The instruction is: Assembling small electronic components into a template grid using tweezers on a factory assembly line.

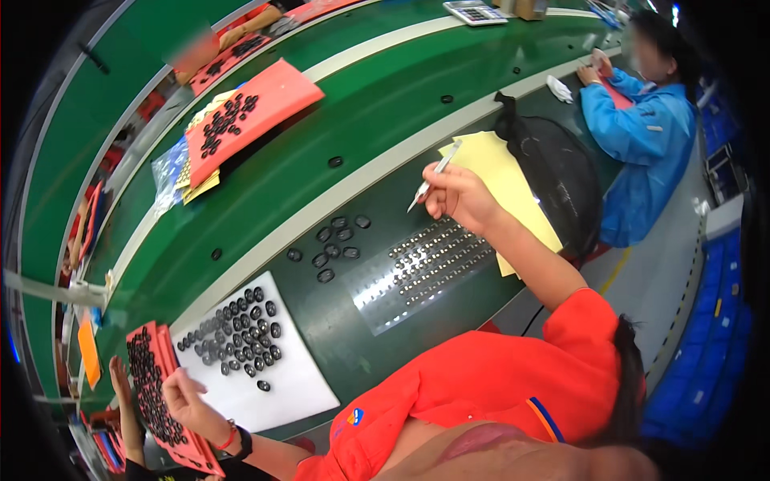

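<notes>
My right hand (461,196) is closed around a slim silver tool with a pointed tip (434,176), held like a pen above the bench. Below it lies a clear plastic sheet (375,309) bearing rows of small metallic pieces (437,252). My left hand (191,403) hovers by the left edge of a white foam board (293,393), its fingers loosely bent and apart, a little blurred, with nothing visible in them. Many black oval parts (258,331) stand in rows on that board. Several more black ovals (343,234) lie loose between board and sheet.
A red foam sheet crowded with black parts (152,385) lies left, beside a co-worker's hand (120,385). Yellow paper (513,200) and a black bag (557,164) are at right. Another red sheet (273,100) rests on the green conveyor belt (377,104). A person in blue (642,120) sits far right.
</notes>
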A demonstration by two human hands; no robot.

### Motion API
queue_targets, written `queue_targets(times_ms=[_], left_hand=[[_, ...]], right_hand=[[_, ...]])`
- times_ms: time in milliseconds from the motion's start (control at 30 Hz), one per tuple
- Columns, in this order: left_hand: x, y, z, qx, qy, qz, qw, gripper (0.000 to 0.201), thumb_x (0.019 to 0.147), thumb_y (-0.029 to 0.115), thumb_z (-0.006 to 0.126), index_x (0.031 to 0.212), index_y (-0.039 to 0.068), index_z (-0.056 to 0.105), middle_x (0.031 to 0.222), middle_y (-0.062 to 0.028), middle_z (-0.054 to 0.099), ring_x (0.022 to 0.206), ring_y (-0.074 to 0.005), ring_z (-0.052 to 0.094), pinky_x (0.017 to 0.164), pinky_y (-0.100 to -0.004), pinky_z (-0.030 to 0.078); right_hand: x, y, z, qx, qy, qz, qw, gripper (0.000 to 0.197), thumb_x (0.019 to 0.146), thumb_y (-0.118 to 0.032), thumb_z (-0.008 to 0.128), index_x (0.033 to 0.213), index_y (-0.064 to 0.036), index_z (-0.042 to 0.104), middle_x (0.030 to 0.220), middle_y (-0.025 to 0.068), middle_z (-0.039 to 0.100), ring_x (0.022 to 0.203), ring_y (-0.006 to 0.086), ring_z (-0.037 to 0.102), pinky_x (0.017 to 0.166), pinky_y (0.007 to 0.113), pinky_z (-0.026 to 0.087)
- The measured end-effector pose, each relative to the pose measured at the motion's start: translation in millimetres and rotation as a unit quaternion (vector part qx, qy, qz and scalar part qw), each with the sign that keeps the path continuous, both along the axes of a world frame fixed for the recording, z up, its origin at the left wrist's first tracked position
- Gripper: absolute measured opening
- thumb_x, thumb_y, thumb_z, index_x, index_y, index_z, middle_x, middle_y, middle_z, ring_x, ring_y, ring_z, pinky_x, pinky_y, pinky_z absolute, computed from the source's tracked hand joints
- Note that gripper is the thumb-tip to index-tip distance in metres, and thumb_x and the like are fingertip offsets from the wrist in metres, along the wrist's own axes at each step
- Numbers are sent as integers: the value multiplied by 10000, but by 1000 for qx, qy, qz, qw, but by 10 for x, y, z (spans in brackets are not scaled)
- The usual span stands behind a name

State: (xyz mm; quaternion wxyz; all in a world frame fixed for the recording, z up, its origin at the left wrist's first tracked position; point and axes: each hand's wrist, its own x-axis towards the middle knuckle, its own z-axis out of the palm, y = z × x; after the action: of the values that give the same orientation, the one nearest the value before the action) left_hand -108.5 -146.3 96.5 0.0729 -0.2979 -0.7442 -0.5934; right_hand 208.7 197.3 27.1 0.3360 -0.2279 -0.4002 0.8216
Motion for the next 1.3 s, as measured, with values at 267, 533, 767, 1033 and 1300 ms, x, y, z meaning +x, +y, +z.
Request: queue_targets(times_ms=[267, 533, 767, 1033, 1300], left_hand=[[802, 642, -171, -114, 92, -285, 947, 95, 722, -5, 677, 713, 15, 585, 651, -52, 559, 533, -118, 481, 505, -231, 368], [1196, 904, -505, -84, 205, -433, 874, 101, 706, 69, 713, 739, 70, 617, 645, -63, 562, 554, -220, 546, 499, -310, 425], [1326, 868, -729, -63, 125, -483, 864, 87, 747, 108, 687, 744, 77, 606, 660, -50, 536, 566, -201, 546, 506, -295, 433], [1340, 891, -683, -119, 78, -502, 853, 80, 720, 6, 703, 764, 34, 642, 683, -64, 583, 552, -147, 568, 496, -237, 444], [1405, 981, -712, -127, 100, -472, 867, 84, 722, -27, 691, 761, 15, 630, 677, -79, 583, 556, -150, 560, 504, -239, 430]], right_hand=[[261, 342, 368, -11, 14, -58, 998, 196, 917, -246, 509, 924, -69, 592, 776, 80, 619, 616, 134, 577, 542, 233, 447], [-9, 287, 330, 57, 58, -126, 989, 182, 948, -212, 451, 897, -83, 568, 740, 22, 588, 593, 107, 535, 483, 223, 387], [-271, -79, -3, 86, -161, -4, 983, 245, 926, -247, 487, 765, -68, 531, 611, 53, 565, 441, 121, 479, 427, 242, 379], [48, -316, 318, 507, -368, 85, 775, 345, 915, -325, 471, 746, -41, 573, 666, 117, 609, 650, 307, 595, 601, 374, 444], [671, -590, 969, 336, -16, 145, 931, 405, 944, -314, 423, 658, -41, 507, 840, 165, 584, 780, 249, 583, 737, 355, 456]])
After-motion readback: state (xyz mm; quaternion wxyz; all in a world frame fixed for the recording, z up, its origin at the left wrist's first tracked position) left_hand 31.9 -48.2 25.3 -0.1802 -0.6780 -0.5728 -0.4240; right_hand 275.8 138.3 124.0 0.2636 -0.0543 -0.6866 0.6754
